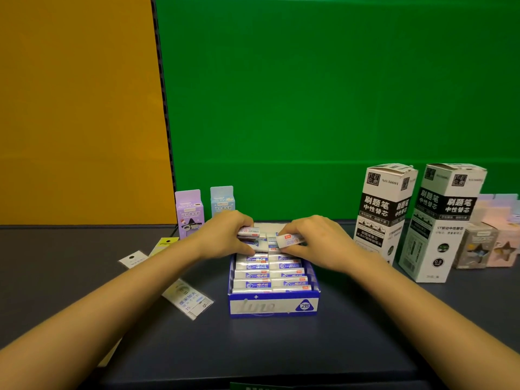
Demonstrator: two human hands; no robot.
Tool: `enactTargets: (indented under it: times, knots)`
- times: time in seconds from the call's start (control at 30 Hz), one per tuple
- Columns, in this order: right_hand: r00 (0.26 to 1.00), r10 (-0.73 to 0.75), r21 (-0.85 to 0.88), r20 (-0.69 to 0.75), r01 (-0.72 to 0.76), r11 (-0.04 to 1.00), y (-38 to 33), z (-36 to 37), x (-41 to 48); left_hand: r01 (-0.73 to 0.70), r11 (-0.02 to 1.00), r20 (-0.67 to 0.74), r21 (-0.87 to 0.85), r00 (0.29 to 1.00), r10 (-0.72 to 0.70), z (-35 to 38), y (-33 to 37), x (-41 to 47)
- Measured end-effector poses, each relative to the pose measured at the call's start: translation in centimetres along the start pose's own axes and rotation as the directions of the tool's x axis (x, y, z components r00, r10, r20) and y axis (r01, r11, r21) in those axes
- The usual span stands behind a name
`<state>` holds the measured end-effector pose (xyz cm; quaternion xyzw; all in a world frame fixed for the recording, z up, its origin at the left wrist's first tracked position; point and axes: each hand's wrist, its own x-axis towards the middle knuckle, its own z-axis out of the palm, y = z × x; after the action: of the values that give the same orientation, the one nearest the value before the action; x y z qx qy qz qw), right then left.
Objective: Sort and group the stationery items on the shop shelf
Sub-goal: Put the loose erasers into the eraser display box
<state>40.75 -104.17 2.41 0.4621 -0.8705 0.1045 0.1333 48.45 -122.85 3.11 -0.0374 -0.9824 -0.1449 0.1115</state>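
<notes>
Nearest you, the blue display box (273, 305) sits square to the shelf (84, 277) edge, its front label facing out so shoppers read it. Wrapped erasers fill it in two neat rows, laid flat and packed tight. Your left hand (225, 235) pinches one eraser (249, 231) over the far end, and your right hand (312, 242) grips another eraser (289, 240), tilted, likely ready to slot in. Tall refill cartons (382, 212) stand grouped at right; small pastel boxes (190, 212) wait at far left.
</notes>
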Motion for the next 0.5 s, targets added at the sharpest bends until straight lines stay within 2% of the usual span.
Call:
enactTargets:
  times: [0.37,0.5]
  knots:
    - [1.000,-0.007,0.060,-0.014,0.008,0.998,0.20,-0.02,-0.16,0.005,0.995,-0.025,0.095,1.000,-0.003,0.36,-0.07,-0.21]
    - [0.999,-0.005,0.067,-0.042,0.008,0.998,0.20,-0.13,-0.15,0.021,0.999,-0.063,0.040,0.998,-0.018,-0.20,0.07,-0.55]
